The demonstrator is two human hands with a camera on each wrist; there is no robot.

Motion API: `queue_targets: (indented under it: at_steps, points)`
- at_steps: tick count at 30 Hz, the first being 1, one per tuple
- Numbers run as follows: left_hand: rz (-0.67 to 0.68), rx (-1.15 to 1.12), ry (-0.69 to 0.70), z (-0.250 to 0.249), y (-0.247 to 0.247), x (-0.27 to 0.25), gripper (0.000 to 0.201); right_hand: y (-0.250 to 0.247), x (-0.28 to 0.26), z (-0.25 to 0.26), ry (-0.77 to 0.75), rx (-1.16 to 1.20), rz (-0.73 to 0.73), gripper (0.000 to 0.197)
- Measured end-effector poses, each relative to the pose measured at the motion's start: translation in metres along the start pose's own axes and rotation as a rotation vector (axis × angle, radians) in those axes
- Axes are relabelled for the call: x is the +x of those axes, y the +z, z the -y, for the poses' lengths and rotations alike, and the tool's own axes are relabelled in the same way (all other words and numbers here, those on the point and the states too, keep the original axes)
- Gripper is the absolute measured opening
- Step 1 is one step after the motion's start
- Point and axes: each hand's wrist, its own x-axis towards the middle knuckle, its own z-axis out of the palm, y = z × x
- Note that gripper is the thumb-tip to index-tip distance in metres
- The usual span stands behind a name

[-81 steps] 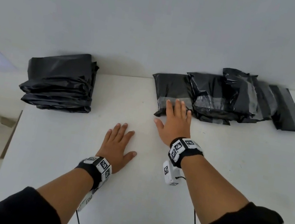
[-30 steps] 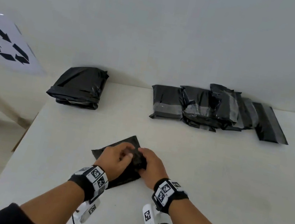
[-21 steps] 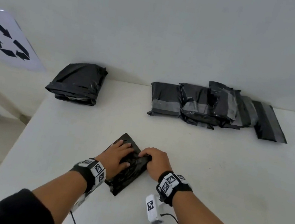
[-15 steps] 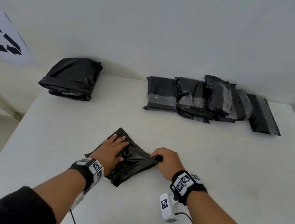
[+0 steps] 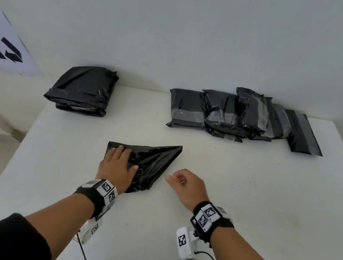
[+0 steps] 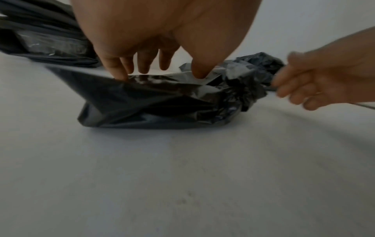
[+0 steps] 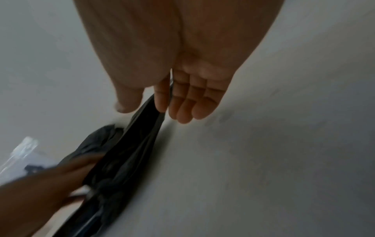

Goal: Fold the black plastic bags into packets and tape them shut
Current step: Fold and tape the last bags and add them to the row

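head view: left hand (image 5: 115, 167) presses black bag (image 5: 151, 162) — right hand (image 5: 188, 183) empty.

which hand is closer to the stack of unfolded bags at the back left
Left. The left hand presses the loose bag in front of the stack; the right hand is further right.

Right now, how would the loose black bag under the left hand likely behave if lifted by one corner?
The loose black bag is thin and creased, so it would probably droop. Its glossy film looks slippery. It seems light; the left hand pins it.
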Motion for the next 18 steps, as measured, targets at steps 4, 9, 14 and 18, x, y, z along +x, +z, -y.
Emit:
queue_targets:
  at_steps: [4,9,14,18]
  points:
    - [0.098,0.148,0.132,-0.005,0.004,-0.019,0.060,0.044,0.000,0.028,0.028,-0.211,0.138,0.070]
    - [0.208,0.254,0.183,0.010,0.006,-0.019,0.077,0.064,0.013,0.028,0.017,-0.401,0.065,0.022]
    - [0.218,0.268,0.111,0.025,0.000,-0.008,0.083,0.028,0.018,0.022,0.102,-0.199,-0.147,0.005]
    - [0.220,0.252,0.102,0.020,0.000,-0.005,0.089,0.036,0.007,0.030,0.059,-0.082,-0.066,0.029]
